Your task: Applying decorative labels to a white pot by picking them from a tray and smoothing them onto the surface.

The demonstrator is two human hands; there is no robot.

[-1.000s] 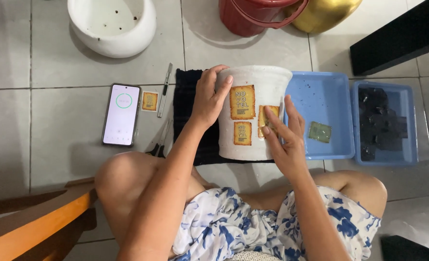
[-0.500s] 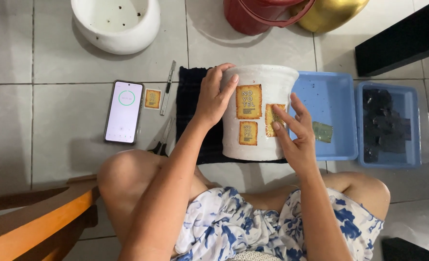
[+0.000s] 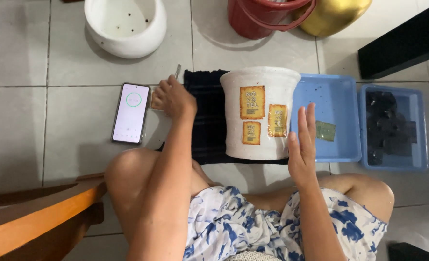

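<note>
White pot (image 3: pixel 262 113) lying on its side on a dark cloth (image 3: pixel 206 116) spread over the tiled floor (image 3: pixel 45 130), mouth toward the top of the view, base toward the knees. Four yellow-orange stickers (image 3: pixel 251 102) showing on the upward face. Looks like glazed ceramic: judged heavy, rigid, smooth and rather slippery, liable to chip or crack on tile. Rounded, so inclined to roll sideways off the cloth if nudged. Best taken with both palms on opposite flanks, or one hand at the thick rim and one under the base; stickers a poor place to press.

Right hand (image 3: pixel 302 145) just beside the pot's right flank, palm flat, fingers straight and together, grip open, holding nothing; touching or a hair off the pot, cannot tell. Left hand (image 3: pixel 174 99) off the pot, down at the cloth's left edge, fingers curled over a small yellow-edged thing by the phone (image 3: pixel 131 113); closed on it or only resting, cannot tell. Thin pen-like tool (image 3: pixel 177 71) poking out just above that hand.

Light blue tray (image 3: pixel 328 121) touching the cloth's right edge, a small greenish square (image 3: pixel 325 131) lying in it. Second blue tray (image 3: pixel 393 126) further right, holding black pieces. Second white pot (image 3: pixel 125 25), upright, at the top left; red bucket (image 3: pixel 265 17) and golden pot (image 3: pixel 337 14) at the top. Wooden chair edge (image 3: pixel 31 217) at the lower left.
</note>
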